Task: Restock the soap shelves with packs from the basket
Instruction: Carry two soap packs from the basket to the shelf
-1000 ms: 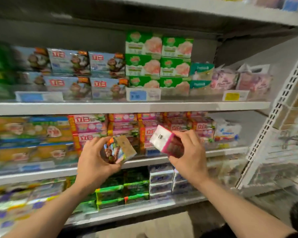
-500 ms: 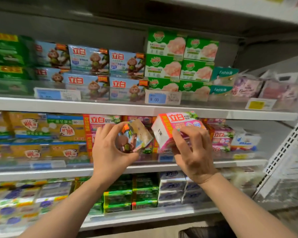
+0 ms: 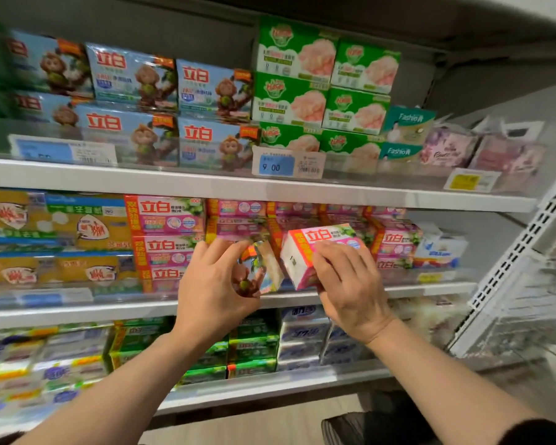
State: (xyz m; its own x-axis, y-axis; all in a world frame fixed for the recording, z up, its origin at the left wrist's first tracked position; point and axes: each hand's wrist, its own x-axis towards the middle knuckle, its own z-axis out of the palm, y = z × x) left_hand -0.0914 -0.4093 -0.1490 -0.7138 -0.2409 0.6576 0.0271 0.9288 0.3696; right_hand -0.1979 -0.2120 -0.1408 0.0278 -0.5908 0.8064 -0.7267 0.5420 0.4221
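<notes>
Soap packs fill a white three-tier shelving unit that spans the head view, with a perforated white upright (image 3: 523,248) at its right end and a pale floor (image 3: 270,425) below. Top shelf (image 3: 206,184): blue packs printed with a monkey (image 3: 212,88) at left and centre, green packs with a pink picture (image 3: 292,101) stacked three high beside them, teal and pink wrapped items further right; a price tag reading 9.00 (image 3: 275,165) hangs on the front lip. Middle shelf (image 3: 77,313): yellow packs (image 3: 87,229) at left, stacked pink packs (image 3: 164,220) from centre to right. Bottom shelf: green packs (image 3: 252,348) at centre, white-and-blue packs (image 3: 302,335) beside them. Left hand (image 3: 215,284) is held in front of the middle shelf, fingers and thumb curled round a small monkey-print pack (image 3: 264,268) held on end. Right hand (image 3: 350,284), just beside it, grips a pink pack (image 3: 315,252) from below, fingers wrapped over its front face, white end panel turned left; this pack is level with the pink stacks. A dark object at the bottom edge (image 3: 366,425) is too unclear to identify.
</notes>
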